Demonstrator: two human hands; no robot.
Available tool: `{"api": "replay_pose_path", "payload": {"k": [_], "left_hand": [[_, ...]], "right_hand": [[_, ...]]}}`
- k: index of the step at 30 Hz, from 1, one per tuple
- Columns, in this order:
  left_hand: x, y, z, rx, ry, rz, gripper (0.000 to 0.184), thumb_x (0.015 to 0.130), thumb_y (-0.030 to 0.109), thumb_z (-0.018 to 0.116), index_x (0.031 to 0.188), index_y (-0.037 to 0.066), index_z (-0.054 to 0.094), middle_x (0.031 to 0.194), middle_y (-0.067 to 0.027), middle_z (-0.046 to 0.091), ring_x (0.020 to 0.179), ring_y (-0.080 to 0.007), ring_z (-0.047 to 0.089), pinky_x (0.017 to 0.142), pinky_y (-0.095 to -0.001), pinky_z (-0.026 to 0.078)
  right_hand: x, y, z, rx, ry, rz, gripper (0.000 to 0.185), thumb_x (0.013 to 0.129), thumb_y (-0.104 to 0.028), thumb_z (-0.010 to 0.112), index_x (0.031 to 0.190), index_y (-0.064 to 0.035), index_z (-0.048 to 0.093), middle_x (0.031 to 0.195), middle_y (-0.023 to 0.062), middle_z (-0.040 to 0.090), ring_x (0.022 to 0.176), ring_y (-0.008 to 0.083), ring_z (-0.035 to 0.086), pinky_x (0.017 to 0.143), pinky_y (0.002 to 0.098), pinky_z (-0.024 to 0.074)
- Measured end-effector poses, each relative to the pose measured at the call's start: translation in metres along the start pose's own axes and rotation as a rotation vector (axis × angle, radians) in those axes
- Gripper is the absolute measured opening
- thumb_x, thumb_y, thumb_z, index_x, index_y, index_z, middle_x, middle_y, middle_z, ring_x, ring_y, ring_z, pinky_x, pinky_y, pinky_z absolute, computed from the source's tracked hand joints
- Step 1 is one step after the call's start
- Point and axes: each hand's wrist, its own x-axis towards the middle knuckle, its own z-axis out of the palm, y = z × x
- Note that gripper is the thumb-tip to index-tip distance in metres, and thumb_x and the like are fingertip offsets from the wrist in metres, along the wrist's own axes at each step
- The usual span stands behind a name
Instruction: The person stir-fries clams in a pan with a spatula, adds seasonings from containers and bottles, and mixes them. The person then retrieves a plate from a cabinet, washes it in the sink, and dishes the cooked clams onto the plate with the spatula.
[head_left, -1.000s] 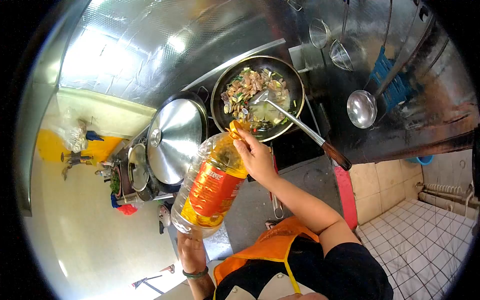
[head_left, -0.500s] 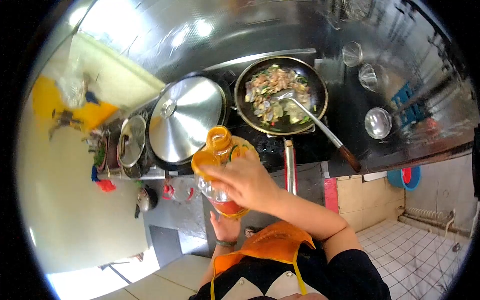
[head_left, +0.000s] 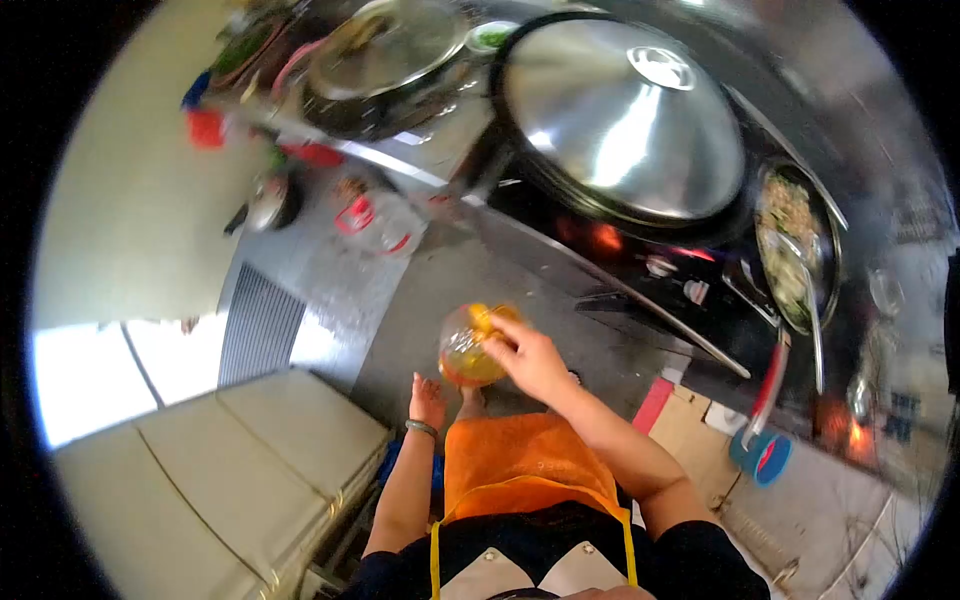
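Note:
My right hand [head_left: 532,362] is closed on the yellow-orange top of a clear plastic oil bottle [head_left: 463,352], held over the floor in front of the apron. Some yellow liquid shows inside the bottle. Just left of and below it, my left hand [head_left: 427,402] is empty, its thumb apart from the fingers, with a bracelet at the wrist. Far to the right on the stove, a frying pan [head_left: 836,268] holds cooked pieces of food [head_left: 786,212]. A metal spatula [head_left: 815,325] rests in that pan, its handle pointing toward me.
A large wok with a domed steel lid [head_left: 590,110] stands on the stove [head_left: 640,290]. A glass-lidded pan [head_left: 385,50] and a small bowl of chopped greens [head_left: 492,38] are at the upper left. Large clear jugs [head_left: 375,222] with red parts stand on the floor.
The view has swung left and down, away from the frying pan. The bottle has gone from beside the lidded wok to lower over the floor, still in my right hand; my left hand is apart from it.

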Motion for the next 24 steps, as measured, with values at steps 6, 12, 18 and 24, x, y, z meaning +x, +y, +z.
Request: {"api": "replay_pose_path", "payload": {"k": [6, 12, 18, 24], "left_hand": [[-0.119, 0.034, -0.083, 0.405, 0.953, 0.101, 0.066, 0.089, 0.039, 0.060, 0.139, 0.004, 0.038, 0.132, -0.0102, 0.048, 0.123, -0.0238, 0.045, 0.105, -0.0394, 0.032], [-0.216, 0.027, -0.157, 0.379, 1.214, -0.121, 0.052, 0.090, 0.030, 0.060, 0.132, 0.002, 0.045, 0.120, -0.0106, 0.055, 0.109, -0.0236, 0.052, 0.091, -0.0401, 0.043], [-0.248, -0.028, -0.287, 0.229, 0.621, -0.052, 0.036, 0.091, 0.028, 0.059, 0.118, 0.005, 0.058, 0.098, -0.0071, 0.065, 0.081, -0.0157, 0.058, 0.067, -0.0330, 0.049], [-0.185, 0.000, -0.197, 0.313, 1.104, -0.193, 0.035, 0.088, 0.025, 0.064, 0.117, 0.004, 0.059, 0.085, -0.0028, 0.060, 0.073, -0.0116, 0.054, 0.057, -0.0300, 0.042]], "right_hand": [[0.160, 0.176, 0.169, -0.109, -0.047, 0.069, 0.056, 0.087, -0.029, 0.063, 0.134, -0.0034, 0.044, 0.115, 0.0195, 0.061, 0.102, 0.0270, 0.061, 0.088, 0.0346, 0.0461], [0.312, 0.269, 0.236, -0.247, -0.077, 0.208, 0.067, 0.087, -0.030, 0.060, 0.143, -0.0080, 0.029, 0.129, 0.0223, 0.050, 0.116, 0.0332, 0.051, 0.096, 0.0383, 0.0409], [0.374, 0.333, 0.260, -0.426, 0.017, 0.323, 0.063, 0.090, -0.048, 0.051, 0.134, -0.0062, 0.036, 0.122, 0.0219, 0.054, 0.101, 0.0330, 0.060, 0.087, 0.0401, 0.0454], [0.416, 0.338, 0.242, -0.530, 0.388, 0.481, 0.051, 0.089, -0.052, 0.049, 0.100, -0.0036, 0.061, 0.087, 0.0119, 0.070, 0.071, 0.0248, 0.068, 0.068, 0.0384, 0.0519]]}}
